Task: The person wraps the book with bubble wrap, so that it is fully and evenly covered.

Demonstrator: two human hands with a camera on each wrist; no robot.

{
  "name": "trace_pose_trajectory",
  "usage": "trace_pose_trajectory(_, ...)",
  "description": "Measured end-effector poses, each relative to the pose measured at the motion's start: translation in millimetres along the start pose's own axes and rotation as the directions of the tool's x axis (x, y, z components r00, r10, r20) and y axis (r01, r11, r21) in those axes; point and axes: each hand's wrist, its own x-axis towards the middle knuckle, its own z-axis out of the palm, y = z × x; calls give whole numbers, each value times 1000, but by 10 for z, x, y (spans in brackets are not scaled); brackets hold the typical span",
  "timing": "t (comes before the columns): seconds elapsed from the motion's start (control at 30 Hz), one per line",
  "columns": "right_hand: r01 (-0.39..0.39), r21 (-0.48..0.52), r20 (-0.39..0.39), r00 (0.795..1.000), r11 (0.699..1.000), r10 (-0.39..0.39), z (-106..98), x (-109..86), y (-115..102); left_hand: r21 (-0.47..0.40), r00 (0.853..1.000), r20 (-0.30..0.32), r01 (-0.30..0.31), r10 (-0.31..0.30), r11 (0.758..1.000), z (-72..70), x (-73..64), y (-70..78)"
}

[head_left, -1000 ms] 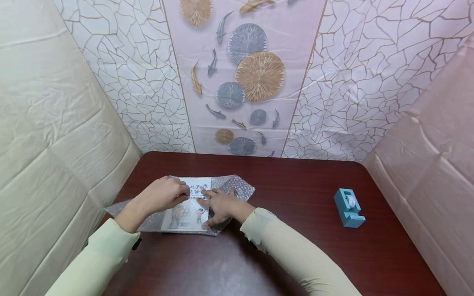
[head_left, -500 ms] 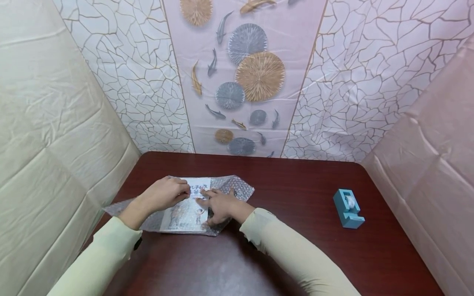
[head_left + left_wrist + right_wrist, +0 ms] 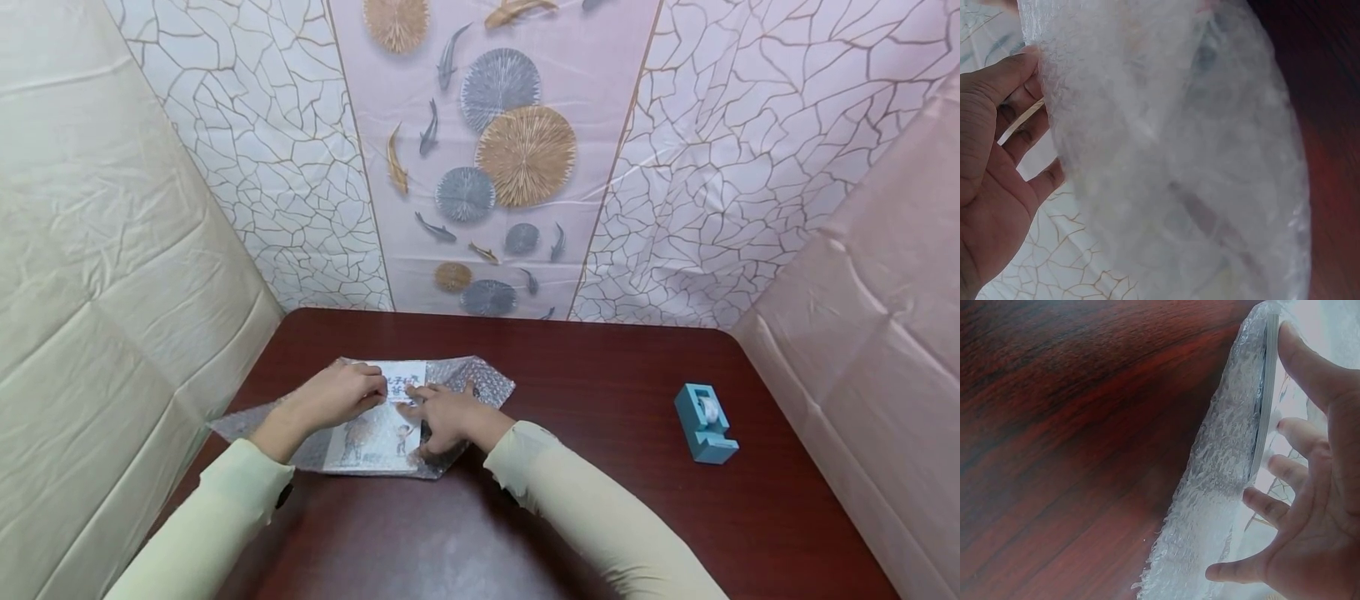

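Observation:
A thin book (image 3: 375, 446) with a white illustrated cover lies on a sheet of clear bubble wrap (image 3: 487, 379). My left hand (image 3: 337, 396) pinches an edge of the wrap over the left side of the cover. In the left wrist view, thumb and fingers of that hand (image 3: 997, 150) hold the edge of the raised bubble wrap (image 3: 1166, 125). My right hand (image 3: 447, 417) presses on the book's right side, fingers spread. The right wrist view has its fingertips on the cover beside the page edge (image 3: 1266, 406), the little finger over the bubble wrap (image 3: 1204, 494).
A blue tape dispenser (image 3: 705, 423) with a roll of clear tape stands at the right of the dark red-brown table (image 3: 585, 417). Patterned cloth (image 3: 487, 167) hangs behind the table. Pale padded panels (image 3: 112, 275) border both sides.
My left forearm has shifted slightly right, and its hand has edged right with the pinched wrap. The right hand stays in place on the book.

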Motion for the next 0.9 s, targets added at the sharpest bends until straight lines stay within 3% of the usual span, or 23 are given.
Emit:
trace_pose_trajectory(0.47, -8, -33, -19, 1000, 999, 7, 44, 27, -2, -134, 999, 35, -14, 19, 991, 133, 58, -43)
trace_pose_trajectory(0.67, -6, -31, -23, 1000, 999, 5, 45, 27, 6, -137, 999, 43, -5, 11, 991, 167, 72, -52)
trace_pose_trajectory(0.9, 0, -25, -23, 1000, 1000, 0, 48, 28, 7, -105, 995, 93, 51, -41, 993, 228, 97, -47)
